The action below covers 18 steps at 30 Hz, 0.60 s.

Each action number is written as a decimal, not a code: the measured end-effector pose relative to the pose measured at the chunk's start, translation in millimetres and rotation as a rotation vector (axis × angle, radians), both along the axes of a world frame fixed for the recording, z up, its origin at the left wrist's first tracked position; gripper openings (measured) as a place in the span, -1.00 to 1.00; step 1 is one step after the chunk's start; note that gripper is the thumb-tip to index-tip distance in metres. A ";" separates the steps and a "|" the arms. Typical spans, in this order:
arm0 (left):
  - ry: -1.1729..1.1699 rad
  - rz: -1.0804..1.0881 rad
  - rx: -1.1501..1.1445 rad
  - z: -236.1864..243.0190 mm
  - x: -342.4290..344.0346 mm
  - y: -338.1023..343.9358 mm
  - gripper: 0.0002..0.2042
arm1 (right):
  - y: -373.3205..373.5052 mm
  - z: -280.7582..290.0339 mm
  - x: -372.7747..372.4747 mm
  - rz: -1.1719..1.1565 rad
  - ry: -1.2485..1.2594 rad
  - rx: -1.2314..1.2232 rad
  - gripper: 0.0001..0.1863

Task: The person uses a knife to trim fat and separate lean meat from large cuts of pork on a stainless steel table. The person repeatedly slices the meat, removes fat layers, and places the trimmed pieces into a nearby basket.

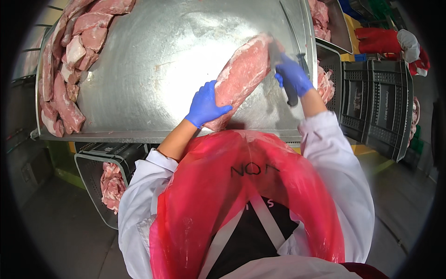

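A long pink piece of raw meat [244, 69] with pale fat along its edge lies slantwise on the metal table [153, 69]. My left hand [206, 106], in a blue glove, grips its near end, thumb across the top. My right hand [294, 76], also blue-gloved, is closed around the black handle of a knife [291, 95]. The knife's blade is blurred and hard to make out, close to the far right end of the meat. Just beyond the right hand lies a second long, thin tool [291, 28] with a black handle; I cannot tell whether it is a knife or a sharpening steel.
Several cut meat pieces [90, 37] line the table's left side. A grey crate [93, 179] with trimmings stands below the left edge. More meat-filled crates [331, 60] and stacked dark crates [376, 102] stand at right. Another person in red [378, 41] is at far right.
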<state>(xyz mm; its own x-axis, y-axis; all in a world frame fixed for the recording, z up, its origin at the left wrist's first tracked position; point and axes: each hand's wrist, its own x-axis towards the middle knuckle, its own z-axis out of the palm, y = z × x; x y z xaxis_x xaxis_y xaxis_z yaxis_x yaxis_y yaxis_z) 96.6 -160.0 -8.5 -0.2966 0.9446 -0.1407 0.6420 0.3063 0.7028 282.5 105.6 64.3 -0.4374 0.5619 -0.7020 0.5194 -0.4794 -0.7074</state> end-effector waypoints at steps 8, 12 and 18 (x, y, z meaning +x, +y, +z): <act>-0.090 -0.036 -0.224 15.3 -46.9 47.9 -0.43 | -59.8 57.9 49.0 0.042 -0.041 -0.099 -0.17; 0.074 0.032 0.164 0.1 -37.3 172.9 -0.32 | -64.9 82.1 79.7 -0.095 0.012 0.026 -0.21; 0.023 -0.111 -0.242 -40.6 -33.2 314.8 -0.41 | -35.7 34.8 98.5 -0.285 0.149 0.145 -0.19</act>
<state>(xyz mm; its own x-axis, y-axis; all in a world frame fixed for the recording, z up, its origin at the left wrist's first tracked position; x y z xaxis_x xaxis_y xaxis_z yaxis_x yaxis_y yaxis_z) 63.4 154.8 -49.1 -0.1988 0.9113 -0.3606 0.6957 0.3904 0.6030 381.0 69.9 99.1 -0.3398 0.7657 -0.5461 0.2653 -0.4790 -0.8367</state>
